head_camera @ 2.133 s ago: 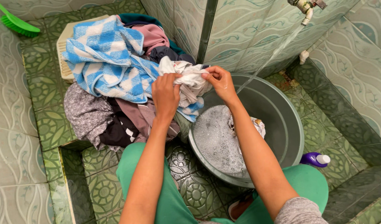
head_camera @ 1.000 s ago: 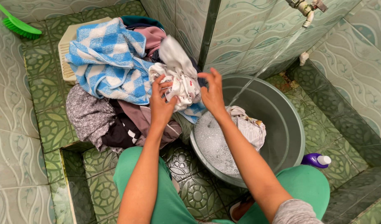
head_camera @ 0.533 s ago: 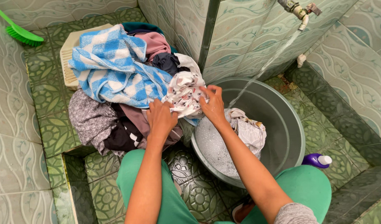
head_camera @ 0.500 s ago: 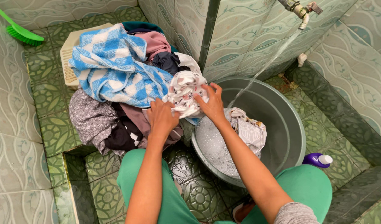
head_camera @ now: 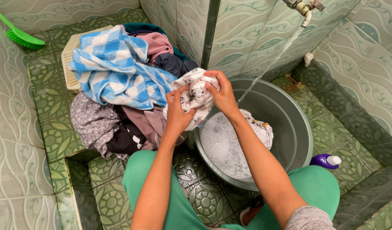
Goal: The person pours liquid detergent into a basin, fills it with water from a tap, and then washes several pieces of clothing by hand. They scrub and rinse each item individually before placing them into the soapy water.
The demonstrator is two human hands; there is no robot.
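- Since the earlier frame, the white printed garment (head_camera: 195,96) has been gathered into a tighter bunch and raised, and both hands have closed in on it.
- It is gripped by the left hand (head_camera: 177,111) from seven o'clock, with the fingers (head_camera: 173,94) curled into the cloth.
- It is clasped by the right hand (head_camera: 222,93) from three o'clock, the fingers (head_camera: 209,76) hooked over its top fold.
- Between the two hands the garment is pinched, above the near-left rim of the grey basin (head_camera: 289,127).
- Soapy water (head_camera: 223,145) and a second pale cloth (head_camera: 259,127) are held in the basin.
- At nine o'clock of the garment a blue checked towel (head_camera: 115,68) is heaped on the laundry pile.
- A stream from the tap (head_camera: 304,7) is seen falling into the basin.
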